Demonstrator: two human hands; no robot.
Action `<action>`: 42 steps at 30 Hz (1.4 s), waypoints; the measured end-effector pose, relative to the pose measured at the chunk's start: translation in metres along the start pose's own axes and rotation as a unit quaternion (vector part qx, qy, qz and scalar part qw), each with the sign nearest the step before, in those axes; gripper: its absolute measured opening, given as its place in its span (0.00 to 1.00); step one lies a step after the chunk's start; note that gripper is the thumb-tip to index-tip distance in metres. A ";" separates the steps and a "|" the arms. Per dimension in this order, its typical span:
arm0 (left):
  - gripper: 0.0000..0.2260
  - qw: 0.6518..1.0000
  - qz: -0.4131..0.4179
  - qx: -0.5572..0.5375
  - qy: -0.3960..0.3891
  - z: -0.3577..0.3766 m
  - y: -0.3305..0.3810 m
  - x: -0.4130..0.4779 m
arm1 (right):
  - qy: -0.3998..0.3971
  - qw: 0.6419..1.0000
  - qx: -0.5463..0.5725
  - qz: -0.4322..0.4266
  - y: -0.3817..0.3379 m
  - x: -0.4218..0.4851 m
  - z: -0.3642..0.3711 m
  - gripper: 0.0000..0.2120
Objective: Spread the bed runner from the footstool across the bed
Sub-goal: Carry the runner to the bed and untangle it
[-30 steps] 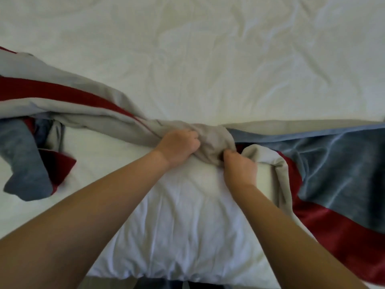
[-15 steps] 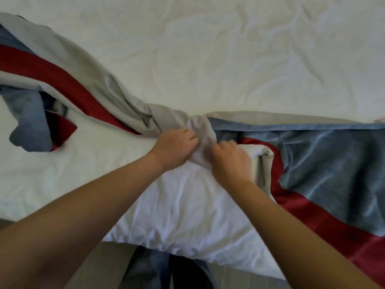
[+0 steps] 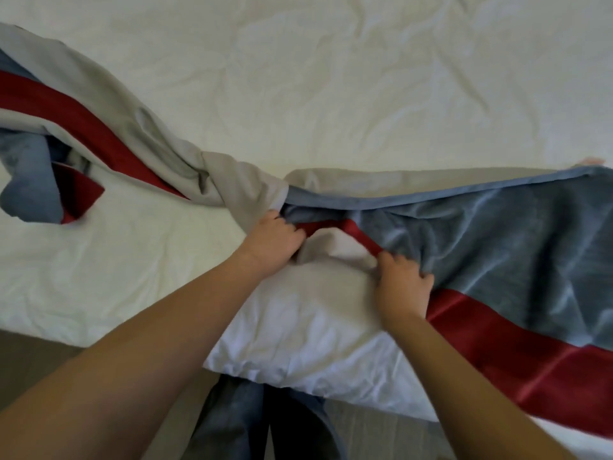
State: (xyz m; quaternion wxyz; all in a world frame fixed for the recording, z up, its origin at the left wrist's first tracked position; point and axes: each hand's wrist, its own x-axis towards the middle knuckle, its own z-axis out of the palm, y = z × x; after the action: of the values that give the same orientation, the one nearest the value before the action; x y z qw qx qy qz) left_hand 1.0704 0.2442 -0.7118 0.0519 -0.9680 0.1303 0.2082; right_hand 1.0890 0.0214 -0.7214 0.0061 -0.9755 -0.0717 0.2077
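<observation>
Both arms reach forward over the bed's [image 3: 331, 94] near edge: the left hand [image 3: 270, 242] grips the runner [image 3: 497, 247] at its twisted middle, and the right hand [image 3: 403, 287] pinches its red band just beside. The runner lies across the white bed, flat blue and red at right, bunched grey, red and blue at left.

Both forearms are bare and extended forward. The left hand [image 3: 272, 242], fingers curled, grips the bed runner [image 3: 497, 247] at its twisted middle. The right hand [image 3: 403, 288], knuckles up, pinches the runner's near edge. The hands are near each other but apart.
</observation>
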 end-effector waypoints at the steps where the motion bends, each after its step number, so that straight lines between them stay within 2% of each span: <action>1: 0.04 1.000 0.013 0.013 0.025 0.002 -0.003 -0.011 | 0.002 0.999 -0.023 -0.025 0.000 -0.012 0.006 0.12; 3: 0.08 0.997 0.017 0.025 0.066 0.011 -0.013 -0.032 | 0.006 0.997 -0.043 -0.068 0.001 -0.034 0.017 0.13; 6: 0.11 0.999 0.008 0.030 0.043 0.021 -0.029 -0.057 | 0.001 0.995 -0.040 -0.087 0.006 -0.052 0.025 0.14; 10: 0.07 0.999 -0.027 0.016 0.012 0.028 -0.031 -0.061 | -0.001 0.993 -0.036 -0.110 0.008 -0.060 0.022 0.15; 14: 0.19 0.999 -0.042 -0.035 0.004 0.029 -0.011 -0.051 | 0.003 0.982 0.012 -0.186 0.001 -0.052 0.011 0.19; 16: 0.19 0.997 -0.026 -0.075 0.006 0.029 0.002 -0.045 | -0.039 0.975 0.060 -0.209 -0.009 -0.048 0.013 0.17; 19: 0.09 0.997 -0.008 -0.070 -0.012 0.029 0.018 -0.041 | -0.104 0.976 0.077 -0.174 -0.023 -0.050 0.025 0.13; 21: 0.07 0.999 0.026 -0.034 -0.031 0.031 0.025 -0.039 | -0.090 0.983 0.054 -0.153 -0.027 -0.057 0.036 0.12; 24: 0.08 0.997 0.060 -0.008 -0.046 0.032 0.030 -0.039 | -0.056 0.989 0.050 -0.130 -0.033 -0.070 0.048 0.08; 27: 0.08 0.994 0.071 -0.042 -0.066 0.033 0.026 -0.051 | -0.024 0.993 0.049 -0.109 -0.038 -0.083 0.058 0.08; 32: 0.06 0.994 0.070 -0.060 -0.066 0.050 0.024 -0.082 | -0.022 0.995 0.024 -0.090 -0.048 -0.110 0.068 0.11; 36: 0.09 0.992 0.084 -0.079 -0.046 0.058 0.024 -0.096 | -0.021 0.998 0.005 -0.053 -0.060 -0.122 0.076 0.13; 42: 0.10 0.983 0.087 -0.152 -0.048 0.058 0.011 -0.106 | -0.013 0.997 0.072 -0.015 -0.068 -0.118 0.066 0.08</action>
State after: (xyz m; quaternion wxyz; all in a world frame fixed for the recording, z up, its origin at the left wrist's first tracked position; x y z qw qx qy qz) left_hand 0.9517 0.2671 -0.7211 -0.1077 -0.9385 0.1785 0.2754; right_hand 0.9461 0.0710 -0.7306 0.0789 -0.9684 -0.0715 0.2254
